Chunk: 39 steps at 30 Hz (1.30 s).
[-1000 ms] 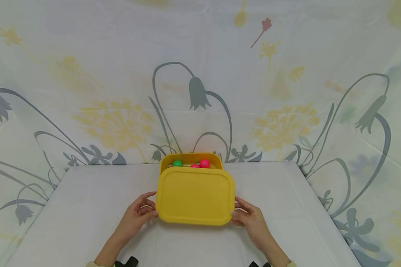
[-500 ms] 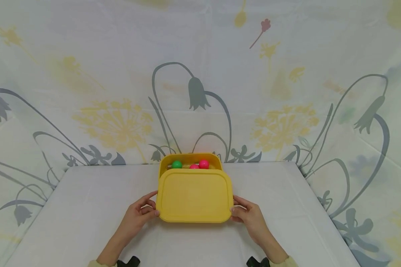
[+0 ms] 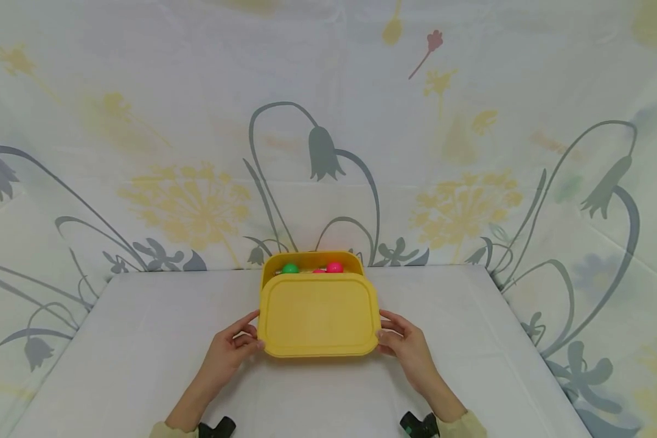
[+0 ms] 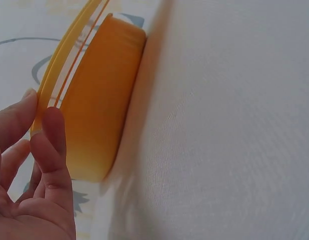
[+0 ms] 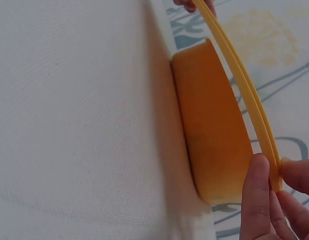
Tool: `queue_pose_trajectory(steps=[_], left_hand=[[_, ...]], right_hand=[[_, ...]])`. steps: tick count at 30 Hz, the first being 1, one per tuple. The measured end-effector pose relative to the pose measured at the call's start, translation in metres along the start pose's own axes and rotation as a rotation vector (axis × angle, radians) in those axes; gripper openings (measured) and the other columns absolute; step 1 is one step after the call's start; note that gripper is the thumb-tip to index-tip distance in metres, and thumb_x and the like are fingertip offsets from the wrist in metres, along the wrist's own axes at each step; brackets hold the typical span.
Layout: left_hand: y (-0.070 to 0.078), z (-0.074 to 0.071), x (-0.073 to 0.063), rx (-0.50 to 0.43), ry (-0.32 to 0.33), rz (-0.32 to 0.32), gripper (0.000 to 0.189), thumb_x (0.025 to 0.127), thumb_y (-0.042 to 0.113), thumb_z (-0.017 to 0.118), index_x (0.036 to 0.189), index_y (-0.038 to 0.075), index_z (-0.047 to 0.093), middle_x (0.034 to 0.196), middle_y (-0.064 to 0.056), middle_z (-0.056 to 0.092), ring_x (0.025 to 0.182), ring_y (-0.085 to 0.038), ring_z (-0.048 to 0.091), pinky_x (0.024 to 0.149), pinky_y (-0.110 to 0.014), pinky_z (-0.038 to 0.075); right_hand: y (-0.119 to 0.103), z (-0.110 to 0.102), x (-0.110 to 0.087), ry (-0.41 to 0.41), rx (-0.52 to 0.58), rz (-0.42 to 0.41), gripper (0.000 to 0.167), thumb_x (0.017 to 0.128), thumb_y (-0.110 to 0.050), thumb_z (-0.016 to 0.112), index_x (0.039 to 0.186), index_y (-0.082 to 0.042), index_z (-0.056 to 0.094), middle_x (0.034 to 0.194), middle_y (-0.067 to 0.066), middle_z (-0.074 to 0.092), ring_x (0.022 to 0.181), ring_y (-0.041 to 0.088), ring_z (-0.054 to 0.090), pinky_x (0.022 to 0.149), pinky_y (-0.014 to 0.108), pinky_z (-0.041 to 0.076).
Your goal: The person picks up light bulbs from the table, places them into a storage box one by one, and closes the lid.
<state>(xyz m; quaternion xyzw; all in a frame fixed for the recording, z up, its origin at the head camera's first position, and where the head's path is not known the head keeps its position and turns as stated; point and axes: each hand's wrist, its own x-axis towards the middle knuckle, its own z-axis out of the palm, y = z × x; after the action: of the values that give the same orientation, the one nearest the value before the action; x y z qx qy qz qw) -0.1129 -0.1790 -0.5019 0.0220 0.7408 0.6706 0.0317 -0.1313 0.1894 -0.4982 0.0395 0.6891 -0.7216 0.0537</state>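
Observation:
A yellow lid [image 3: 319, 316] is held between my two hands, over the near part of a yellow box [image 3: 356, 260]. My left hand [image 3: 224, 353] pinches the lid's left edge between thumb and fingers. On the opposite edge, my right hand [image 3: 410, 353] pinches it the same way. In the left wrist view a gap shows between the lid and the box wall [image 4: 102, 90]; the right wrist view shows one as well. At the box's uncovered far end sit a round green piece [image 3: 290, 268] and a round pink piece [image 3: 334, 267], with another pink piece partly hidden.
The box stands on a white-covered table [image 3: 471, 340], close to its back edge. Behind rises a pale curtain [image 3: 197, 91] printed with flowers. A black device [image 3: 217, 427] is at my left wrist, another black device [image 3: 418, 424] at my right.
Both hands have carried the lid slightly away from me, toward the box's far end. It covers a bit more of the pink and green pieces. The box has stayed in place.

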Motion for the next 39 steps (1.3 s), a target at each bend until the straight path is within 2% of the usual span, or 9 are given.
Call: queue_pose_trajectory(steps=[8, 18, 24, 30, 39], left_hand=[[-0.002, 0.001, 0.003, -0.017, 0.035, -0.017, 0.060, 0.085, -0.002, 0.075, 0.141, 0.004, 0.054, 0.103, -0.016, 0.054, 0.080, -0.014, 0.062, 0.067, -0.023, 0.048], [-0.006, 0.001, 0.008, 0.004, 0.078, -0.030, 0.059, 0.085, -0.002, 0.075, 0.141, 0.005, 0.055, 0.103, -0.016, 0.055, 0.079, -0.013, 0.062, 0.066, -0.022, 0.047], [-0.007, 0.002, 0.012, 0.032, 0.110, -0.052, 0.056, 0.087, -0.001, 0.074, 0.140, 0.007, 0.057, 0.104, -0.015, 0.055, 0.079, -0.014, 0.061, 0.068, -0.022, 0.048], [-0.003, 0.004, 0.015, 0.044, 0.125, -0.084, 0.053, 0.088, 0.004, 0.074, 0.139, 0.010, 0.058, 0.107, -0.014, 0.056, 0.083, -0.016, 0.062, 0.072, -0.022, 0.050], [-0.004, 0.005, 0.019, 0.027, 0.121, -0.047, 0.051, 0.089, 0.004, 0.073, 0.138, 0.008, 0.059, 0.107, -0.015, 0.056, 0.084, -0.015, 0.062, 0.073, -0.021, 0.050]], right_hand=[[0.002, 0.001, 0.005, -0.006, -0.006, -0.010, 0.046, 0.091, 0.006, 0.064, 0.136, -0.001, 0.057, 0.120, 0.019, 0.061, 0.094, 0.021, 0.068, 0.077, 0.034, 0.057], [0.002, 0.001, 0.009, -0.107, -0.022, -0.037, 0.063, 0.084, 0.010, 0.071, 0.143, 0.001, 0.049, 0.131, 0.022, 0.053, 0.106, 0.022, 0.065, 0.082, 0.029, 0.054], [0.001, 0.000, 0.010, -0.151, -0.025, -0.054, 0.068, 0.085, 0.010, 0.070, 0.147, 0.002, 0.044, 0.135, 0.024, 0.048, 0.104, 0.019, 0.065, 0.082, 0.025, 0.053], [0.001, 0.001, 0.014, -0.140, -0.029, -0.056, 0.067, 0.084, 0.012, 0.069, 0.146, 0.002, 0.044, 0.133, 0.023, 0.049, 0.099, 0.017, 0.065, 0.080, 0.025, 0.053], [-0.001, 0.002, 0.019, -0.116, -0.055, -0.048, 0.065, 0.085, 0.014, 0.067, 0.145, 0.001, 0.046, 0.132, 0.021, 0.051, 0.099, 0.018, 0.065, 0.080, 0.024, 0.053]])
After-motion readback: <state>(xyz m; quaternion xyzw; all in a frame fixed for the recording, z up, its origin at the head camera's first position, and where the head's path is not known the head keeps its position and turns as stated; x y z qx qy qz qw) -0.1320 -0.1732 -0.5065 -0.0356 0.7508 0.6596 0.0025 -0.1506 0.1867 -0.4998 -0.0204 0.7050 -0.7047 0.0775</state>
